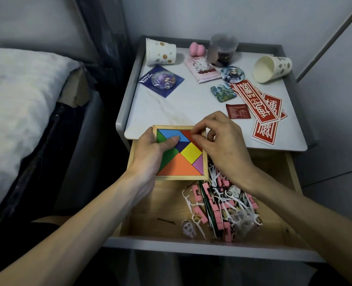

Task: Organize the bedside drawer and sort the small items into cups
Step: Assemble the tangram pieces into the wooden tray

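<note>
A wooden-framed tangram puzzle [188, 162] with coloured pieces is held over the back left of the open drawer [290, 162]. My left hand [152, 149] grips its left edge, thumb lying on the blue piece. My right hand [222, 141] is at the puzzle's top right corner, fingertips pinching at the red piece by the frame. In the drawer lies a heap of pink blocks [216, 215], white floss picks [188, 200] and stickers. Two paper cups lie on their sides on the nightstand: one at the back left [160, 51], one at the back right [271, 68].
The nightstand top [171, 108] carries badges [161, 80], a pink packet [202, 68], a clear jar [222, 49], a pink sponge [197, 49] and red stickers [257, 104]. A hairpin [166, 221] lies in the drawer. The bed with a pillow [16, 104] stands left.
</note>
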